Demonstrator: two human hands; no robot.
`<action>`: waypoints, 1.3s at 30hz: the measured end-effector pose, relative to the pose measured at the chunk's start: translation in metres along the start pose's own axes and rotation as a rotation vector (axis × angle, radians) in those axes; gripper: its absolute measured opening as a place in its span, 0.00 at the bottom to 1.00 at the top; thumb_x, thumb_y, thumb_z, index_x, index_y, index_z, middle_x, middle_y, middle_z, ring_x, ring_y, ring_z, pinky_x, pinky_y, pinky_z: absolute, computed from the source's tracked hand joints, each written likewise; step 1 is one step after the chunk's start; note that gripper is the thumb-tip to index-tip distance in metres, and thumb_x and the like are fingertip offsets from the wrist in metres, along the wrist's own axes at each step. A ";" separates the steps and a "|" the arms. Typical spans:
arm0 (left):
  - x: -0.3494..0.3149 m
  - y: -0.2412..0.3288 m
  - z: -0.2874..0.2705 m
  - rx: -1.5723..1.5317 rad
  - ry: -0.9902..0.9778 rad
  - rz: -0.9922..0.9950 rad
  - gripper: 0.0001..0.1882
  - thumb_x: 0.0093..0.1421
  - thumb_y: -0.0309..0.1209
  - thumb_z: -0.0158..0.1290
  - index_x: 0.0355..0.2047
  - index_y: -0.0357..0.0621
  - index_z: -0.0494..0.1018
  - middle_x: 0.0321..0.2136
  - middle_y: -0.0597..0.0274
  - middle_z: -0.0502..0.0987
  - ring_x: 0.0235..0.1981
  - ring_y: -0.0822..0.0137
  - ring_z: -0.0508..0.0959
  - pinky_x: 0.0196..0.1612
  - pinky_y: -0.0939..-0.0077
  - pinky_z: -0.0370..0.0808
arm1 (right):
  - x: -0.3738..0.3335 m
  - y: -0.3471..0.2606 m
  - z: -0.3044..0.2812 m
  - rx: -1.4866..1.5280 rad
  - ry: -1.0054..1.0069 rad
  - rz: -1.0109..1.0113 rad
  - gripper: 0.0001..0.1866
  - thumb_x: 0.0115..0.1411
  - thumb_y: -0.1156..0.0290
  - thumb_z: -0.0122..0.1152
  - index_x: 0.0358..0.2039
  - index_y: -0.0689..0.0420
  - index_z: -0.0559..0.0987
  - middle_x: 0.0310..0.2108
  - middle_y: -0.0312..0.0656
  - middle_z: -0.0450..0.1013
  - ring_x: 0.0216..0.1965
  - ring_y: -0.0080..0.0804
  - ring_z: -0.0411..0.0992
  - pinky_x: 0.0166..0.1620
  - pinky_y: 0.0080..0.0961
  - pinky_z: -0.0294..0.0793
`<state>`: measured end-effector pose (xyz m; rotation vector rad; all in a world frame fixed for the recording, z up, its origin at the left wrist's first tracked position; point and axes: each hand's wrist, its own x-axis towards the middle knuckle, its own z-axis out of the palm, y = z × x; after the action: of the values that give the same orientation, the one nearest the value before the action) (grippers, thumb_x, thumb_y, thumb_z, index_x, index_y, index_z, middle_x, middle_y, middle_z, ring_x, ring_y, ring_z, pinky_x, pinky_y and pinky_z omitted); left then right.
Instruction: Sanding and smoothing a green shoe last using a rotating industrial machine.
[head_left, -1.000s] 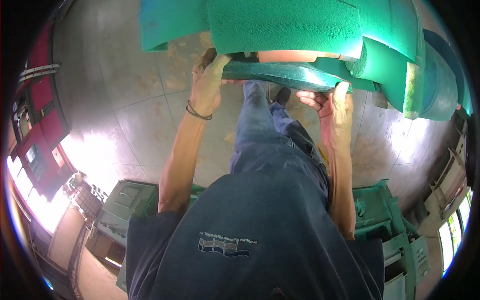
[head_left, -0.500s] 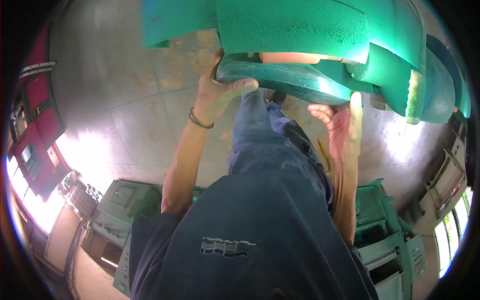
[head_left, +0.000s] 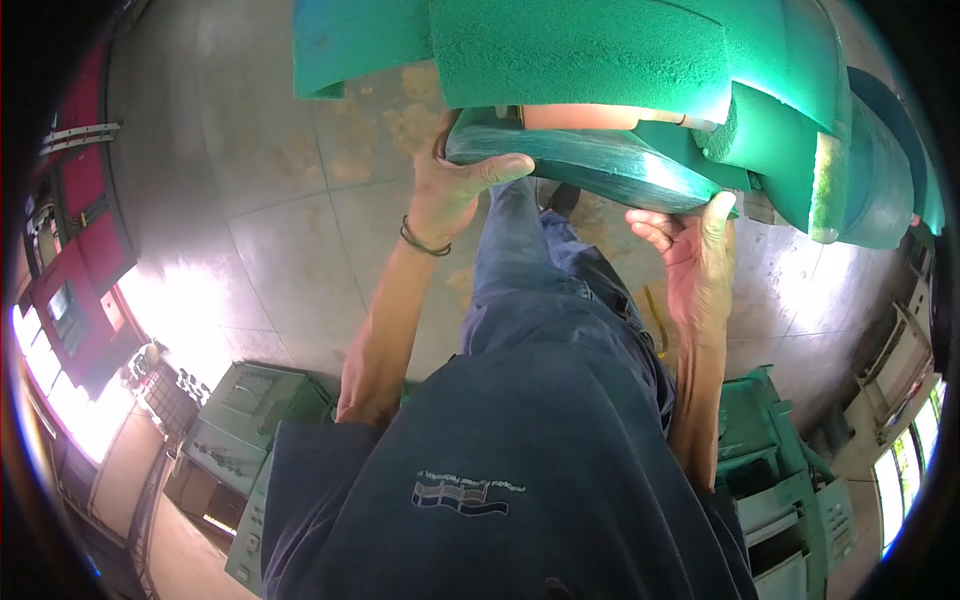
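A long, dark green curved piece (head_left: 590, 165) with a smooth, dusty face lies under the front of a bright green machine (head_left: 580, 55) with a rough-textured casing. Whether the piece is loose or fixed to the machine I cannot tell. My left hand (head_left: 455, 195) grips its left end, thumb across the near face and fingers mostly hidden behind. At the right end, my right hand (head_left: 690, 250) holds the tip, thumb raised against it and fingers bent beneath. A salmon-coloured part (head_left: 580, 117) shows in the gap between piece and casing.
A rounded green housing (head_left: 875, 170) extends at the machine's right. Green machine cabinets stand behind me, one at lower left (head_left: 240, 410) and one at lower right (head_left: 760, 430). Red panels (head_left: 85, 250) are at far left. The grey tiled floor (head_left: 270, 180) has brownish stains.
Both hands keep their hold on the curved piece. In the picture, my hands, arms and the piece sit slightly farther right, while the machine casing has barely shifted.
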<state>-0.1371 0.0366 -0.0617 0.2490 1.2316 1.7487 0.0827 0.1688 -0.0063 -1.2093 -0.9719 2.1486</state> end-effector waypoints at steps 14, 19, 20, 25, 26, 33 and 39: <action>0.002 0.003 0.037 0.092 -0.074 -0.090 0.42 0.46 0.20 0.72 0.59 0.32 0.62 0.47 0.58 0.76 0.48 0.68 0.77 0.52 0.73 0.78 | -0.024 -0.005 -0.028 0.075 0.073 -0.003 0.34 0.70 0.45 0.46 0.56 0.68 0.67 0.44 0.54 0.76 0.39 0.47 0.80 0.43 0.36 0.82; -0.005 -0.008 0.029 0.239 -0.031 -0.108 0.39 0.47 0.23 0.72 0.57 0.30 0.65 0.46 0.58 0.77 0.47 0.68 0.78 0.52 0.72 0.77 | -0.026 -0.009 -0.026 0.122 0.098 0.035 0.33 0.70 0.46 0.46 0.56 0.67 0.67 0.44 0.54 0.75 0.39 0.46 0.80 0.44 0.35 0.82; -0.003 -0.012 0.025 0.097 0.019 -0.064 0.38 0.48 0.23 0.71 0.58 0.30 0.65 0.46 0.58 0.77 0.46 0.67 0.78 0.52 0.71 0.77 | -0.024 -0.011 -0.022 0.112 0.094 0.055 0.32 0.70 0.47 0.47 0.55 0.67 0.67 0.44 0.54 0.75 0.39 0.45 0.80 0.43 0.34 0.82; -0.008 -0.010 -0.014 -0.155 0.080 -0.014 0.37 0.52 0.19 0.66 0.60 0.28 0.62 0.47 0.56 0.77 0.46 0.65 0.79 0.52 0.69 0.77 | 0.004 0.004 0.014 0.048 0.032 0.066 0.24 0.70 0.53 0.51 0.52 0.62 0.64 0.42 0.54 0.76 0.35 0.44 0.81 0.39 0.31 0.82; -0.009 -0.011 -0.023 -0.183 0.130 -0.011 0.36 0.53 0.17 0.65 0.61 0.28 0.61 0.47 0.55 0.77 0.46 0.64 0.79 0.52 0.69 0.78 | 0.007 0.008 0.019 0.024 0.010 0.069 0.23 0.70 0.54 0.51 0.51 0.61 0.63 0.41 0.54 0.76 0.35 0.44 0.81 0.39 0.32 0.83; -0.012 -0.024 -0.033 -0.279 0.163 -0.045 0.36 0.52 0.14 0.63 0.61 0.28 0.61 0.47 0.54 0.78 0.46 0.64 0.80 0.51 0.70 0.78 | 0.007 0.007 0.022 -0.020 -0.021 0.046 0.21 0.70 0.55 0.52 0.50 0.60 0.63 0.39 0.52 0.76 0.34 0.44 0.81 0.39 0.34 0.83; 0.002 -0.017 0.006 -0.227 0.034 -0.041 0.38 0.51 0.13 0.64 0.61 0.30 0.60 0.46 0.56 0.78 0.45 0.66 0.80 0.51 0.71 0.78 | -0.011 -0.005 0.002 0.013 0.077 -0.008 0.28 0.69 0.49 0.52 0.53 0.64 0.66 0.41 0.53 0.76 0.37 0.44 0.80 0.42 0.33 0.83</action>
<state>-0.1249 0.0423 -0.0733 0.0608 1.0436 1.8450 0.0869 0.1630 0.0040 -1.2699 -0.9264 2.0835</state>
